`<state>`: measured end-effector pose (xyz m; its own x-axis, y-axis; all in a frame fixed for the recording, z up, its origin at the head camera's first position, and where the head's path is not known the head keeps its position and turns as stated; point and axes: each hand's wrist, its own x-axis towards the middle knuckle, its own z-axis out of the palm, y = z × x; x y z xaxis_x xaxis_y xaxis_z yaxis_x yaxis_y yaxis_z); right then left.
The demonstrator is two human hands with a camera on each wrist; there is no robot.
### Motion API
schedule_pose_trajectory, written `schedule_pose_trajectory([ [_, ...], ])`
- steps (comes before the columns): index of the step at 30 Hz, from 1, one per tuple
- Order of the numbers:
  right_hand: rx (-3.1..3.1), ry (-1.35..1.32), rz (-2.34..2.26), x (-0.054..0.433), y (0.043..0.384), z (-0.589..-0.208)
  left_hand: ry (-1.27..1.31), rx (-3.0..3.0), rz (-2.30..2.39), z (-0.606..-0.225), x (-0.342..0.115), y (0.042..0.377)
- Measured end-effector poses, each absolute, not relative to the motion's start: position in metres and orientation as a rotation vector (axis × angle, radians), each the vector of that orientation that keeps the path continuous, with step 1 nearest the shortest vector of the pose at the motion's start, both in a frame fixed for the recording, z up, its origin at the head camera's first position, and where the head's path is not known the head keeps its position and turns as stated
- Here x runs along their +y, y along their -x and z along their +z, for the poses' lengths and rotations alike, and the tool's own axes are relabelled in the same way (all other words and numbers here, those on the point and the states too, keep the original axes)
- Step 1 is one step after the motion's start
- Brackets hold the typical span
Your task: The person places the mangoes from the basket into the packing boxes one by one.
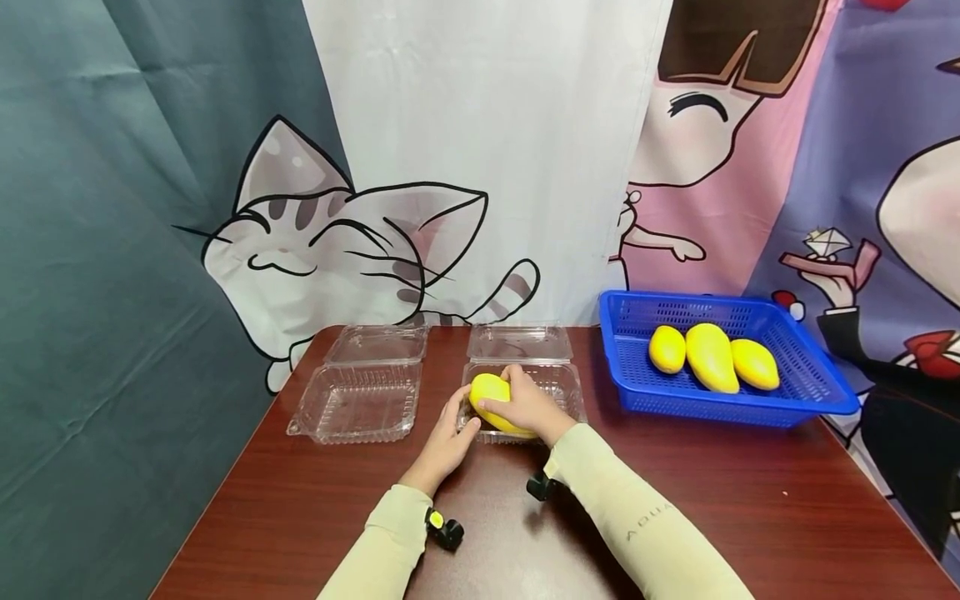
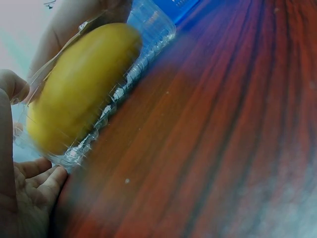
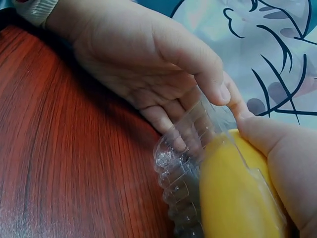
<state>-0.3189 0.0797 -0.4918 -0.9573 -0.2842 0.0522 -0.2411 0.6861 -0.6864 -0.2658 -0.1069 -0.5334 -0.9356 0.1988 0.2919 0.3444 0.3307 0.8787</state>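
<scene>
In the head view, a yellow mango (image 1: 491, 389) sits tilted in the right-hand clear plastic container (image 1: 567, 379), its lower end by the front wall. My right hand (image 1: 531, 407) grips it from the right, thumb on the near side and fingers over the far side. At the container's front left corner is my left hand (image 1: 447, 442), its thumb at the front and its fingers along the left side. The right wrist view has the left hand's fingers (image 3: 159, 119) behind the clear wall and its thumb above the rim. The left wrist view has the mango (image 2: 81, 84) behind the ribbed wall.
Another clear container (image 1: 360, 408) stands to the left with its lid (image 1: 378, 343) folded back. A blue basket (image 1: 720, 406) at the back right holds three more mangoes (image 1: 711, 357). Behind the brown table (image 1: 330, 492) hangs a printed curtain (image 1: 480, 108).
</scene>
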Motion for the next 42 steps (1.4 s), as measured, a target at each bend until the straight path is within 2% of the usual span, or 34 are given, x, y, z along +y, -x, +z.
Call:
schedule_pose_trajectory([
  [12, 2.882, 0.297, -1.154, 0.070, 0.324, -0.495, 0.506, -2.480, -1.634, -0.537, -0.109, 0.269],
  [20, 2.954, 0.281, -1.121, 0.088, 0.315, -0.480, 0.505, -2.411, -1.700, -0.539, -0.107, 0.268],
  [30, 2.981, 0.533, -1.350, 0.161, 0.330, -0.443, 0.516, -2.448, -1.660, -0.535, -0.109, 0.268],
  [35, 3.094, 0.679, -1.263, 0.203, 0.341, -0.425, 0.512, -2.448, -1.669, -0.536, -0.109, 0.268],
  [42, 3.177, 0.640, -1.132, 0.250, 0.354, -0.410, 0.494, -2.440, -1.681, -0.538, -0.107, 0.269],
])
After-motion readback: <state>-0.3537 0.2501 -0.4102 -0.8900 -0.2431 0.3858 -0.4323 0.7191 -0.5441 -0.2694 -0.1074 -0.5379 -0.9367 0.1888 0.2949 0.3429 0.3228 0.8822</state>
